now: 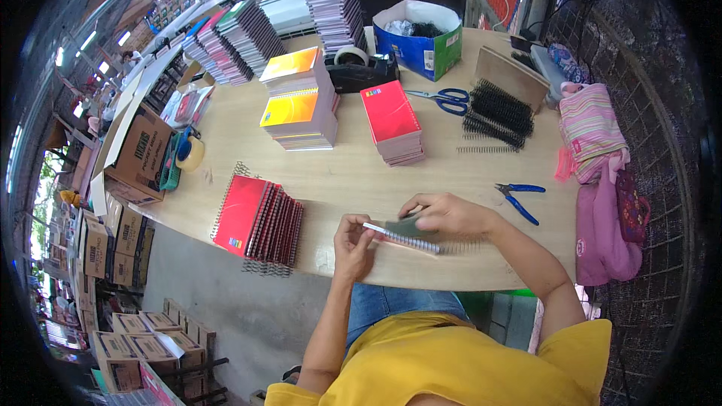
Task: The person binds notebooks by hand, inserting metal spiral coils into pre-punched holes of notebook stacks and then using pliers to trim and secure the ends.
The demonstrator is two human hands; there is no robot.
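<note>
Presently, I hold a thin notebook (398, 236) in the lower middle of the frame, at the near edge of the pale wooden surface (444, 169). My left hand (352, 244) is clamped on its left end, with the thumb and the fingers pressed together around it. My right hand (444, 214) is at the dark green cover (402, 225), with the fingers bent; it is blurred by motion, so I cannot tell if they pinch it or only touch it. A wire coil (465, 246) runs along the notebook and extends to the right, below my right wrist.

In the left part of the surface stands a pile of red notebooks (248, 214) with dark coils. Near the centre of the frame is another red pile (392, 122), and to the left of it, a yellow pile (293, 109). Toward the upper right, the blue-handled scissors (451, 100) lie just beside a heap of black coils (500, 109). Below this heap, closer to my right arm, there are blue pliers (519, 199), lying open. At the right edge of the surface I see a striped pouch (594, 131) and a pink bag (602, 233).
</note>
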